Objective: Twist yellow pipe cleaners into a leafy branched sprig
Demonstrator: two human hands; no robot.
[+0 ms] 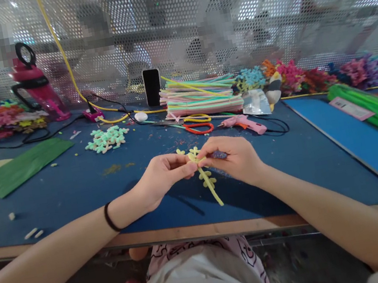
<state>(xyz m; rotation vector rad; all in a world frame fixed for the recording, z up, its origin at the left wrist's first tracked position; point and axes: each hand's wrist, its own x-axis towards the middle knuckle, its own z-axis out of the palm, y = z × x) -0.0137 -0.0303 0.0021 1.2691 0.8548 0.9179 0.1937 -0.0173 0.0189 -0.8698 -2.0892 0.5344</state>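
Both hands meet over the front middle of the table at a pale yellow pipe-cleaner shape (210,184) with small looped petals and one long straight tail pointing toward me. My left hand (162,175) pinches its centre between thumb and index finger. From the other side, my right hand (234,158) has thumb and fingertips closed on the same spot. The fingertips hide the middle of the shape. Just beyond my hands lie red-handled scissors (198,129), yellow-handled scissors (200,118) and a pink glue gun (244,124).
A pile of mint and cream pipe-cleaner snowflakes (106,139) lies left of centre. Behind are a pastel pipe-cleaner bundle (201,96), a phone (152,87) and a pink bottle (43,89). Green pipe cleaners (377,113) rest on a blue board (349,137) at right; green sheet (28,165) at left.
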